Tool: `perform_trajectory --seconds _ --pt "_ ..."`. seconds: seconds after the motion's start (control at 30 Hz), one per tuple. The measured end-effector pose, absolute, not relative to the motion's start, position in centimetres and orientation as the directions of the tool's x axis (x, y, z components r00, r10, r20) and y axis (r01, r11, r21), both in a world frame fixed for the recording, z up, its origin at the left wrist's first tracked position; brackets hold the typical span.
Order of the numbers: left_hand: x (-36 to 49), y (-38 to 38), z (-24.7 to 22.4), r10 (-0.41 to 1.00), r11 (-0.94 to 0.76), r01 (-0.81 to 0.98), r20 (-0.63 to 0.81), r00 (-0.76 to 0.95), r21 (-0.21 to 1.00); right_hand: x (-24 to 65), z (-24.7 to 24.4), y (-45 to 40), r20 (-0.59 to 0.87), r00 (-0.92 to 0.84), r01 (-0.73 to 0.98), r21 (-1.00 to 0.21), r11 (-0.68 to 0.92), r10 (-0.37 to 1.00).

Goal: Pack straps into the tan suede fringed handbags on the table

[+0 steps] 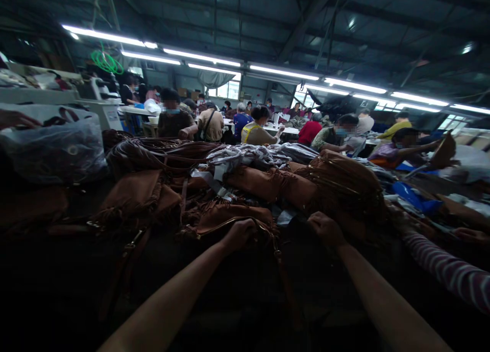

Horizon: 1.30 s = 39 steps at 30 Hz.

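A brown fringed bag [231, 215] with a gold zipper along its edge lies in front of me. My left hand [240, 233] is closed at the zippered edge, fingers curled over it. Just right of the bag, my right hand [325, 228] has its fingers curled together; dim light hides what they hold, if anything. A strap [277, 255] with a metal clasp hangs from the bag's right end. To the left lies another fringed brown bag [132, 191], and a metal-clasped strap [132, 242] hangs beside it.
Behind the bag are piled brown straps [164, 153], pale wrapped strips [245, 155] and a stack of brown bags [344, 178]. A clear plastic bag [57, 145] stands left. A co-worker's striped sleeve [444, 265] reaches in from the right. Several people sit at tables beyond.
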<state>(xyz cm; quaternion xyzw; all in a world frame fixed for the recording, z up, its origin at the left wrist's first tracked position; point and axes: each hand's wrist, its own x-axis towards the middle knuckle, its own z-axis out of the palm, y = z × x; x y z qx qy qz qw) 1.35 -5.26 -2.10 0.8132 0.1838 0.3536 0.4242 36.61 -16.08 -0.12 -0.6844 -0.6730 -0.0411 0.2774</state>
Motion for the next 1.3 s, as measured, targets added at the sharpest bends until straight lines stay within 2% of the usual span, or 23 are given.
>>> perform_trajectory --seconds 0.1,0.2,0.33,0.53,0.63,0.7,0.77,0.83,1.0,1.3 --pt "1.4 -5.4 -1.8 0.578 -0.576 -0.02 0.424 0.697 0.817 36.1 2.1 -17.2 0.49 0.218 0.868 -0.493 0.062 0.844" --pt "1.4 -5.5 -1.6 0.58 -0.575 -0.014 0.419 0.698 0.818 35.8 3.9 -18.7 0.411 0.364 0.767 -0.641 -0.019 0.835" --pt "1.4 -5.5 -1.8 0.599 -0.574 0.005 0.416 0.684 0.819 35.9 5.1 -20.0 0.312 0.526 0.685 -0.707 -0.177 0.791" --pt "1.4 -5.4 -2.1 0.583 -0.579 -0.015 0.427 0.692 0.815 35.5 7.2 -20.9 0.4 0.604 0.697 -0.685 -0.214 0.689" --pt "1.4 -5.3 -2.2 0.576 -0.57 -0.036 0.43 0.695 0.821 31.6 8.2 -21.3 0.428 0.541 0.743 -0.646 -0.174 0.724" --pt "1.5 -5.1 -2.3 0.576 -0.568 -0.044 0.435 0.692 0.822 27.0 7.9 -21.4 0.37 0.472 0.749 -0.647 -0.142 0.8" --pt "1.5 -4.9 -2.4 0.583 -0.57 -0.038 0.437 0.685 0.821 21.7 6.6 -21.4 0.243 0.337 0.741 -0.665 -0.097 0.91" --pt "1.5 -4.8 -2.5 0.591 -0.571 -0.03 0.437 0.678 0.82 17.0 4.6 -21.1 0.138 0.252 0.734 -0.672 -0.097 0.958" --pt "1.5 -4.4 -2.8 0.573 -0.556 -0.069 0.442 0.69 0.828 12.4 0.5 -19.4 0.137 0.36 0.771 -0.601 -0.212 0.923" --pt "1.7 -4.0 -3.6 0.573 -0.57 -0.077 0.463 0.677 0.818 12.6 0.2 -18.9 0.124 0.393 0.798 -0.539 -0.27 0.911"
